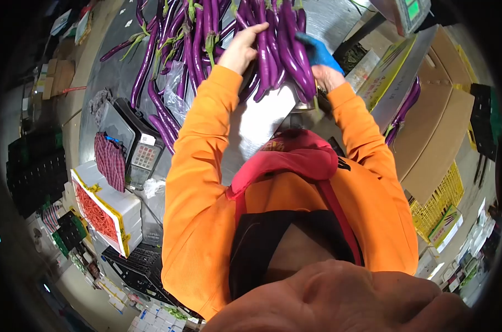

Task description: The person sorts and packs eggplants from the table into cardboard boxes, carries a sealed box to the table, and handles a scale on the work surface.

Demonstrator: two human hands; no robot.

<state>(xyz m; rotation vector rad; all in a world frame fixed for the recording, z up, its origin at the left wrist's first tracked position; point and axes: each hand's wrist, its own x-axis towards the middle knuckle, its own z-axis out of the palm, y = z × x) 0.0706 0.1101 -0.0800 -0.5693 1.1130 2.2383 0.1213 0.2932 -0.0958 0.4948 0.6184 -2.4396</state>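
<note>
A bunch of long purple eggplants lies between my hands over the metal table. My bare left hand grips the bunch from its left side, fingers laid over one eggplant. On the other side, my right hand wears a blue glove and is closed against the outer eggplants; its fingertips are partly hidden behind them. More eggplants with green stems are heaped to the left of my left hand. A clear plastic bag lies among them.
A weighing scale with a keypad stands left, near a white box with red netting. At right, a cardboard box holds eggplants, beside a yellow crate. A green-lit display rises at upper right.
</note>
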